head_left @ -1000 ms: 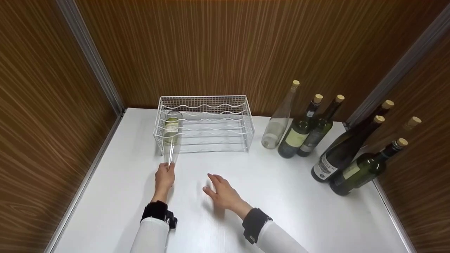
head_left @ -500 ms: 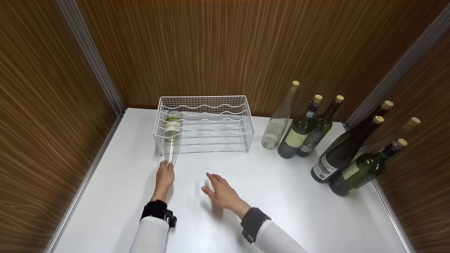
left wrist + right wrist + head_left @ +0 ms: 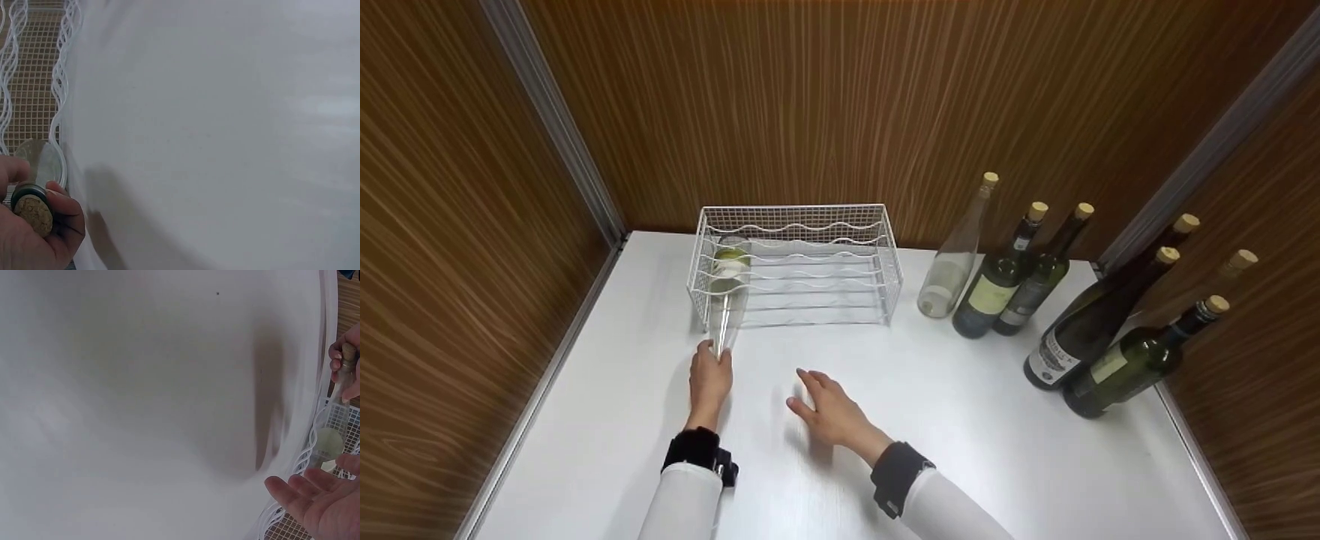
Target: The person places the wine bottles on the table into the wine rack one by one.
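My left hand (image 3: pixel 710 382) grips the neck of a clear wine bottle (image 3: pixel 727 311) with a pale label. The bottle lies in the leftmost place of a white wire wine rack (image 3: pixel 795 206), base toward the back wall and neck toward me. In the left wrist view, fingers and thumb curl round the neck just behind its cork (image 3: pixel 34 215). To the right of that, my right hand (image 3: pixel 832 412) hovers over the white table, fingers spread and holding nothing. The right wrist view also shows its loosely extended fingers (image 3: pixel 292 498) with the rack beyond them.
To the rack's right stand a corked clear bottle (image 3: pixel 949 274), a green bottle (image 3: pixel 992 292) with a pale label, and several more corked bottles. A dark bottle (image 3: pixel 1057 352) is among them. Wood-patterned panels (image 3: pixel 810 97) wall the white table (image 3: pixel 780 480) on three sides.
The bottle has turned slightly in the rack, its label now tilted, while the left hand's fingers have shifted on the neck. My right hand has drifted a little to the left.
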`<state>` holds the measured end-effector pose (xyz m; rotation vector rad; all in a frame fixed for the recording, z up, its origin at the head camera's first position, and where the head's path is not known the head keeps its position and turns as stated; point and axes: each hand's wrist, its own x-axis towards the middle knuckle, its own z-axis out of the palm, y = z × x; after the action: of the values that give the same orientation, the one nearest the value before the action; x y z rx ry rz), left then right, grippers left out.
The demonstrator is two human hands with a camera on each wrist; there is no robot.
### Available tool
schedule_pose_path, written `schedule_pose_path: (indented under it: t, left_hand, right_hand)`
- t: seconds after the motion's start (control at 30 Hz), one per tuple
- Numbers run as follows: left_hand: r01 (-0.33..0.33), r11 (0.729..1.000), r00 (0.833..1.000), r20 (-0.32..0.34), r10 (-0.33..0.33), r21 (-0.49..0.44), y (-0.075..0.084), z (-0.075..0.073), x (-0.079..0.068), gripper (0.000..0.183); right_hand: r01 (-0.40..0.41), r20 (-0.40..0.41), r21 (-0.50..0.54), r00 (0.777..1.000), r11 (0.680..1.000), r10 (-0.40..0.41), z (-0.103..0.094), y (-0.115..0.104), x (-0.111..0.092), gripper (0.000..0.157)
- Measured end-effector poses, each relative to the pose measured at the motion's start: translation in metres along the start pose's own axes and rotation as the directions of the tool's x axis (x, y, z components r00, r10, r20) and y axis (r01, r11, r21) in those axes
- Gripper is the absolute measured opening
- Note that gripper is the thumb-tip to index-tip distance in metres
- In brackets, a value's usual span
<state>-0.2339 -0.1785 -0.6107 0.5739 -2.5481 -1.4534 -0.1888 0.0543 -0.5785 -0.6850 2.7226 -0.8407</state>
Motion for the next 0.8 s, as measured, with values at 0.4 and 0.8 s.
schedule_pose_path:
  t: [0.4,0.8]
  left_hand:
    - [0.015,0.996,0.996,-0.093,-0.006,0.092,0.001,0.003,-0.008,0.045]
    - [0.005,0.992,0.992,-0.126,0.01,0.124,0.005,0.004,-0.013,0.052]
  right_hand:
    - [-0.001,0.001,-0.01,1.0,1.0,0.001,0.001,-0.002,-0.001,0.064]
    - [-0.028,0.004,-0.016,1.0,0.999,0.028,-0.002,0.002,-0.003,0.064]
